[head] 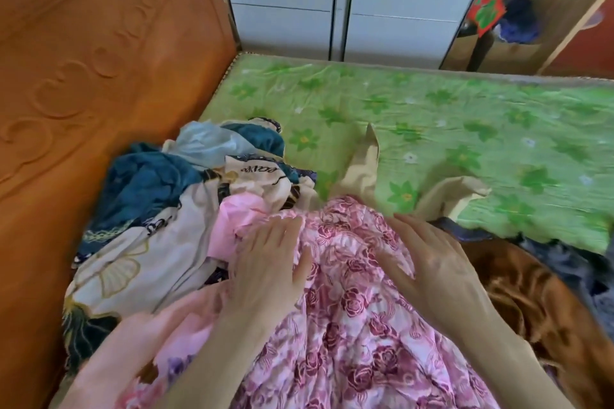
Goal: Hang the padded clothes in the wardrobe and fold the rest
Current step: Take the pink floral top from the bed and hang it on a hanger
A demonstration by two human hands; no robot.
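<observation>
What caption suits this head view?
Both hands, left and right, press flat on a pink rose-print garment on the bed.

A pink garment (358, 292) printed with dark rose blooms lies spread and rumpled directly under the fingers of both hands, its quilted-looking cloth running back below the wrists. Just left of the left fingers (275, 232) sits a heap of clothes (172, 209): teal, pale blue, cream with gold leaf outlines, plain pink. Beyond the right fingertips (403, 221) beige fabric (365, 176) lies crumpled.
</observation>
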